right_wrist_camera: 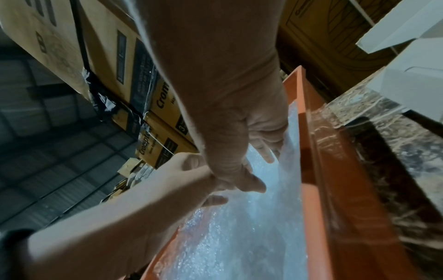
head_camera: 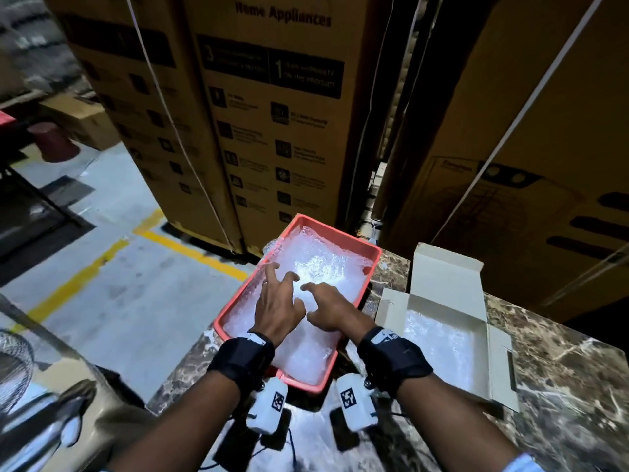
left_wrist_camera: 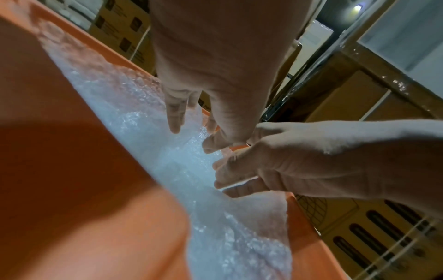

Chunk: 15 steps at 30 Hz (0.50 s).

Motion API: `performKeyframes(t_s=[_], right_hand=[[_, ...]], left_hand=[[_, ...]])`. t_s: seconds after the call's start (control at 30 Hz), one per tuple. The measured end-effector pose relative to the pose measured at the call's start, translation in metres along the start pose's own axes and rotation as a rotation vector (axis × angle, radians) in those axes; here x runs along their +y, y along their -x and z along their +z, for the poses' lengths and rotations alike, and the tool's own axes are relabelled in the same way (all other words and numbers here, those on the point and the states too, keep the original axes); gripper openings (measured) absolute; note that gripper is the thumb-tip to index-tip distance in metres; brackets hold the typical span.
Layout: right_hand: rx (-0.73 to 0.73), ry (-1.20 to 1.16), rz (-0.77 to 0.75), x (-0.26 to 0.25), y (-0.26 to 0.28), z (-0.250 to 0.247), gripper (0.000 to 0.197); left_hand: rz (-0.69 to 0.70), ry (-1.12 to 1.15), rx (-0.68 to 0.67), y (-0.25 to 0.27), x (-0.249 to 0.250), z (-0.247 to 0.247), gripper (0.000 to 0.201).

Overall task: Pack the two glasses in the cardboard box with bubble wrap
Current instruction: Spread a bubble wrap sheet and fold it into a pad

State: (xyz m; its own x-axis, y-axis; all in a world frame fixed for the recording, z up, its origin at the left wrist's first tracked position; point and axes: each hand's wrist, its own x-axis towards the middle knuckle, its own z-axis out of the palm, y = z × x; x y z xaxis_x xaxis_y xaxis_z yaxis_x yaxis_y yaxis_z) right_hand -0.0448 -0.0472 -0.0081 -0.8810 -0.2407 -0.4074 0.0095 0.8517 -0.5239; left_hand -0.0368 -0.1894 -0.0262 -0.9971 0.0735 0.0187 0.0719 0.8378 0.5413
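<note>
Warehouse setting: tall brown printed cartons (head_camera: 272,107) stand behind a dark marbled stone surface (head_camera: 561,386), beside a grey concrete floor (head_camera: 112,294) marked with yellow lines.

Item 1: orange-red plastic tray (head_camera: 235,301), one, rectangular, shallow, with a raised rim, set at an angle at the surface's far left edge. It holds bubble wrap (head_camera: 323,264), translucent white with a pebbled, glossy texture, lying in crumpled sheets; their number cannot be told.

Item 2: cardboard box (head_camera: 439,270), one, pale grey-white, flat and shallow, lid flap tilted back and side flaps spread open. It sits on the surface just to the right of the tray, lined with a layer of bubble wrap inside. No glass can be made out in any view.

Item 3: hands, two, both reaching forward into the tray, side by side, palms down. Left hand (head_camera: 277,308): fingers spread and arched, tips on the bubble wrap. Right hand (head_camera: 328,310): fingers bent downward, tips pressing into the wrap; the left wrist view suggests its fingers and thumb close on a fold of the sheet, though the pinch is not plain. The thumbs nearly touch.

Item 4: black wrist straps, two, one per forearm, each bearing a white camera unit with a square coded marker.
</note>
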Motion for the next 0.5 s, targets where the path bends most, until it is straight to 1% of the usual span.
performKeyframes(t_s=[0.07, 0.2, 0.37, 0.5], right_hand=[[-0.022, 0.002, 0.019, 0.005, -0.002, 0.005, 0.067], [-0.032, -0.014, 0.042, 0.013, -0.006, 0.008, 0.066], [-0.015, -0.032, 0.047, 0.015, -0.006, 0.008, 0.057], [-0.012, -0.044, 0.046, 0.017, -0.006, 0.009, 0.049]], left_hand=[[-0.005, 0.017, -0.03, -0.005, -0.001, 0.004, 0.043], [-0.079, 0.078, -0.079, -0.012, 0.0, 0.007, 0.049], [-0.181, 0.141, -0.139, -0.018, 0.008, 0.009, 0.072], [-0.292, 0.292, -0.182, -0.028, 0.014, 0.006, 0.1]])
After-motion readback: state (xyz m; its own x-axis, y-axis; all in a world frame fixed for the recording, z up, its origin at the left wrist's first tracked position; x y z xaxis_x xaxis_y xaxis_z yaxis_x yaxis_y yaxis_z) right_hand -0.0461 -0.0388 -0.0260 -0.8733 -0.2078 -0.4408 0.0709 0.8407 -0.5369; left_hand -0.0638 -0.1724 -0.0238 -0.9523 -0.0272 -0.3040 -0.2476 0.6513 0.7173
